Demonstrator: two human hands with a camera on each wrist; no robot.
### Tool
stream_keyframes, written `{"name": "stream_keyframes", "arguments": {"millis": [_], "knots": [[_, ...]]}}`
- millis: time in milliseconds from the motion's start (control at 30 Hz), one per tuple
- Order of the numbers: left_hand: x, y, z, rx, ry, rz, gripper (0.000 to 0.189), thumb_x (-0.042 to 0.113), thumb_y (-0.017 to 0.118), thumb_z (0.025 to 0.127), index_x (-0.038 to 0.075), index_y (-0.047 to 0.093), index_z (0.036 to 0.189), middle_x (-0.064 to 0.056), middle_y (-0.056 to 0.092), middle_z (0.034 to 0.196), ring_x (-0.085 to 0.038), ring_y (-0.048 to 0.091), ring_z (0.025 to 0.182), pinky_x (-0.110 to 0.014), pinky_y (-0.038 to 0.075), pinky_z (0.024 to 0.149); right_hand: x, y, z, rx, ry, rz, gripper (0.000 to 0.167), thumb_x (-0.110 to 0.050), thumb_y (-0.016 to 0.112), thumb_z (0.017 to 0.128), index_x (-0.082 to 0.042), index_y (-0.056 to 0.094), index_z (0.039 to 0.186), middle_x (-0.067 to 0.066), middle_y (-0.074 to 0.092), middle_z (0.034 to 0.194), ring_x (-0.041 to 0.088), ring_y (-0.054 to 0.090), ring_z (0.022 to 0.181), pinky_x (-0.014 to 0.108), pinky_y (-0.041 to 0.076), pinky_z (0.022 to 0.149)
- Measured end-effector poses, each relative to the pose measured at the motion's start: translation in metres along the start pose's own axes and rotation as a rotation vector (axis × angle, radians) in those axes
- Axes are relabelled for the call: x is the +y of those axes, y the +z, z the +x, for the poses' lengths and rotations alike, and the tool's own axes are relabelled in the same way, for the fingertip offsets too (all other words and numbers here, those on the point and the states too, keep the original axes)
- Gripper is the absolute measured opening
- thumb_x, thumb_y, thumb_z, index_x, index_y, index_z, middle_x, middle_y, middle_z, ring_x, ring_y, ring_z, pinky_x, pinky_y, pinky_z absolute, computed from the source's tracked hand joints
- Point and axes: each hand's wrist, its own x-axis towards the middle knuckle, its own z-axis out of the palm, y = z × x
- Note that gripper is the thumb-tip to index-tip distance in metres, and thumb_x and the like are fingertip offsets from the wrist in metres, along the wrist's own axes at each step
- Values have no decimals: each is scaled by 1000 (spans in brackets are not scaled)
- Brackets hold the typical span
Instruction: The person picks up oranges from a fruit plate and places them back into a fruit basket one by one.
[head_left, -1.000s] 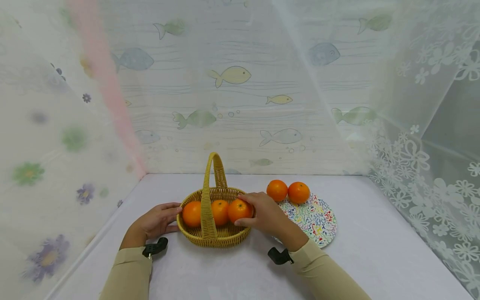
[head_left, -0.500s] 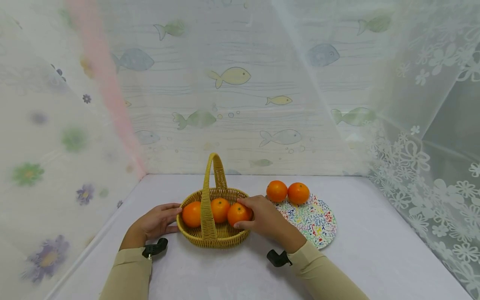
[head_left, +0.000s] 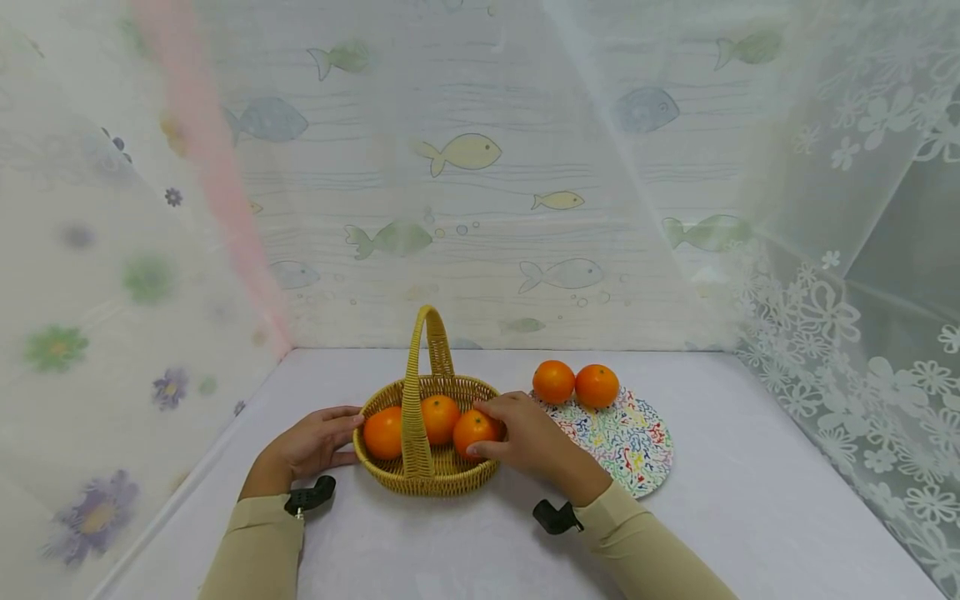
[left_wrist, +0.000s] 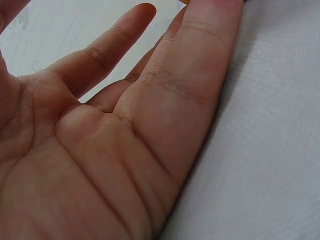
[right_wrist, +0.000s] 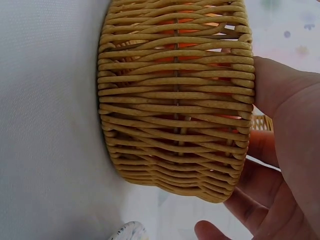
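In the head view a yellow wicker basket with a tall arched handle stands on the table. Inside lie a left orange, a middle orange and a right orange. My right hand reaches over the basket's right rim and holds the right orange between thumb and fingers. The right wrist view shows the woven basket wall hiding most of that orange. My left hand touches the basket's left end with its fingertips, and its fingers look mostly straight in the left wrist view.
Right of the basket lies a round white board with a multicoloured squiggle pattern. Two more oranges, one on the left and one on the right, sit at its back edge. Patterned sheets enclose the white table.
The right orange has shifted slightly left and down in the basket with my right hand. The left orange has moved slightly downward. My left hand and the basket have stayed put.
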Motion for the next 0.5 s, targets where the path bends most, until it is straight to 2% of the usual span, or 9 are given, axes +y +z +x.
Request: {"name": "stream_keyframes", "arguments": {"millis": [167,500], "knots": [[1,0,1,2,-2,7,66,28,59,107,-3,27,155,-4,63,137,-17,68,119,-49,57,102,0,0,1,-16,15,0,66,-50,76,91,-17,61,145,2,65,138,24,51,133,45,48,112],[0,-1,1,-7,1,9,63,27,58,107,-3,29,155,-4,64,137,-17,68,119,-48,57,101,-1,0,1,-26,17,-16,64,-47,76,93,-15,61,146,4,64,139,25,52,134,46,48,113]]}}
